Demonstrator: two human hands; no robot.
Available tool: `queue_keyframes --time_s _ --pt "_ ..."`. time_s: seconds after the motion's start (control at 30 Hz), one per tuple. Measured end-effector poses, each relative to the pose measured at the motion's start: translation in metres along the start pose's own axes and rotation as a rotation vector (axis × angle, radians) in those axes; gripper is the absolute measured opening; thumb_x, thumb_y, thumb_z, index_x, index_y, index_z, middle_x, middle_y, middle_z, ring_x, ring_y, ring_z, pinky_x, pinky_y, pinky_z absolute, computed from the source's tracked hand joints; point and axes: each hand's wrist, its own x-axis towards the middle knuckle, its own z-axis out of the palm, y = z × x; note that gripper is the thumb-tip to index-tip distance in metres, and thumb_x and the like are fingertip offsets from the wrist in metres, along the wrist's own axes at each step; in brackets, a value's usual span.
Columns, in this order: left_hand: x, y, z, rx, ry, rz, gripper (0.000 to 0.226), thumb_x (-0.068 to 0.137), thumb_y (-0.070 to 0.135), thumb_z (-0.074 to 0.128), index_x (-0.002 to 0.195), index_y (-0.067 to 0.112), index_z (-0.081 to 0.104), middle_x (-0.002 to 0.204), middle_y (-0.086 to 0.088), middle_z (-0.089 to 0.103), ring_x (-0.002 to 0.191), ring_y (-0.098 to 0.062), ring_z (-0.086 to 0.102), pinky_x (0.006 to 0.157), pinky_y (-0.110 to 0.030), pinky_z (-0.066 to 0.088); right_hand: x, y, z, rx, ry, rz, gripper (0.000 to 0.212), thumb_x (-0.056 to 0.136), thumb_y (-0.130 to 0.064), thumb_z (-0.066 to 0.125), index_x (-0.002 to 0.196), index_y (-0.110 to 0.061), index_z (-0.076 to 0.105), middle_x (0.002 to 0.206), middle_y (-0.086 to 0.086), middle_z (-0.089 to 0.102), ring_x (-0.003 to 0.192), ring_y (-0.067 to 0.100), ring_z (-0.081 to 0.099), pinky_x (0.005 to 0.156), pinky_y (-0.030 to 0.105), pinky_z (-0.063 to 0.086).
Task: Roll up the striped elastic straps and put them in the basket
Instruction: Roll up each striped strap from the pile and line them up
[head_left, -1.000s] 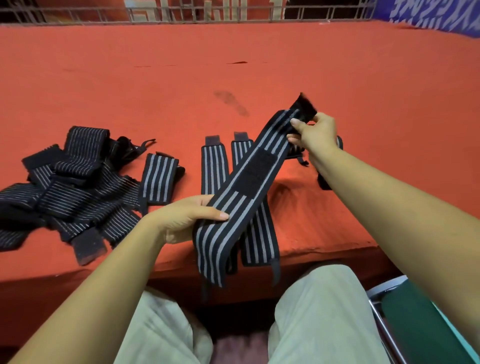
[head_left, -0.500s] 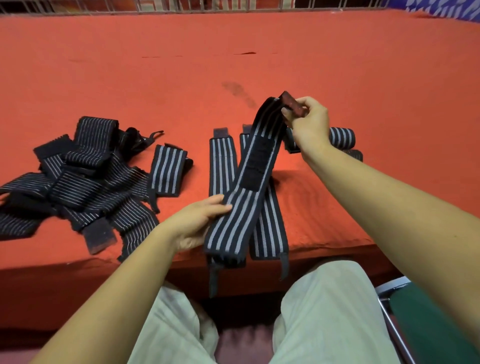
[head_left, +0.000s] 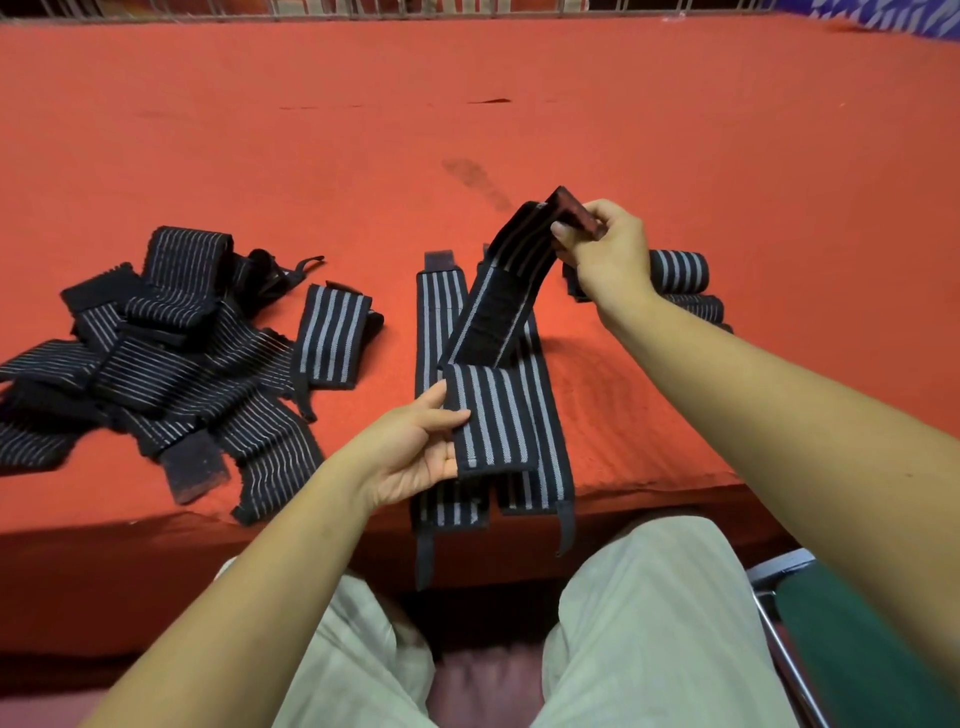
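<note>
Head: left hand (head_left: 415, 449), right hand (head_left: 610, 257) pinch strap (head_left: 501, 421).

Both hands holding one striped strap (head_left: 496, 410) above the red tabletop (head_left: 519, 130), left hand (head_left: 415, 452) pinching its folded near end, right hand (head_left: 610, 254) pinching its far tab, loose straps (head_left: 171, 353) heaped left, rolled straps (head_left: 680, 270) right.

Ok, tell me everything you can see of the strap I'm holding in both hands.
The held strap is black elastic webbing with pale lengthwise stripes and a black fuzzy fastening patch along its middle. The right hand pinches its dark end tab, raised; the left hand grips the near end, folded back on itself. It sits over two flat straps on the red cloth; whether it touches them is unclear.
</note>
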Motion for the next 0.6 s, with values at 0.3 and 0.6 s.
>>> queue_keyframes --time_s 0.3,0.6 --pt "0.009 -0.022 0.011 0.635 0.23 -0.027 0.019 0.1 0.007 0.056 0.117 0.007 0.065 0.114 -0.007 0.074 0.103 -0.02 0.072 0.077 -0.03 0.06 -0.005 -0.003 0.0 0.049 -0.025 -0.004 0.01 0.088 -0.013 0.072 0.082 -0.018 0.065 0.08 0.007 0.064 0.095 0.037 0.07 0.082 0.047 0.061" --pt "0.014 -0.021 0.021 1.071 0.281 0.173 0.086 0.088 0.01 0.075 0.156 0.022 0.023 0.072 0.013 0.055 0.06 0.002 0.056 0.064 -0.017 0.046 -0.012 -0.019 -0.007 -0.05 0.078 -0.178 0.02 0.087 -0.013 0.063 0.08 -0.032 0.061 0.066 -0.016 0.058 0.065 0.005 0.05 0.06 0.031 0.041"
